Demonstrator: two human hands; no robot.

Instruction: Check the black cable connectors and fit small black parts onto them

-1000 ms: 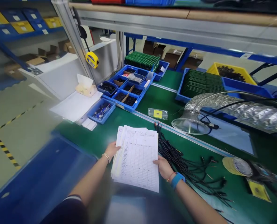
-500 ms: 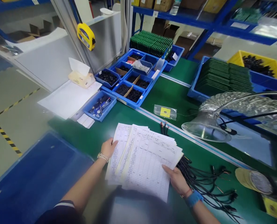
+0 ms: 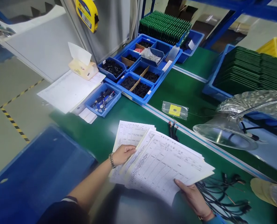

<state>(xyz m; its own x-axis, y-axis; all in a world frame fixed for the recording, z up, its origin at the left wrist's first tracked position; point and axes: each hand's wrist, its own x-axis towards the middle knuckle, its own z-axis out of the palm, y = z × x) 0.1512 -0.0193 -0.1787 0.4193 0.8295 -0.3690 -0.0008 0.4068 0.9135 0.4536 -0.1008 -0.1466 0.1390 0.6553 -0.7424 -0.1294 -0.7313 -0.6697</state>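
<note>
Several printed sheets (image 3: 161, 158) are fanned out in front of me, over the near edge of the green table. My left hand (image 3: 124, 154) grips the left part of the stack, its thumb and fingers lying over the sheets there. At the lower right edge, my right hand (image 3: 193, 197) pinches the sheets with the thumb on top and the other fingers hidden beneath. Black cables (image 3: 219, 194) lie beside and partly behind the paper on the right.
A blue tool tray (image 3: 103, 99), compartmented bins (image 3: 138, 98) and a tissue pack (image 3: 83, 69) stand at the back left. A lamp-like clear hood (image 3: 224, 135) and a crate of green boards (image 3: 208, 88) are at right. A blue surface (image 3: 42, 174) lies at lower left.
My left hand has moved inward from the left edge over the sheets. The right part of the stack and my right hand have shifted right. The view has moved closer.
</note>
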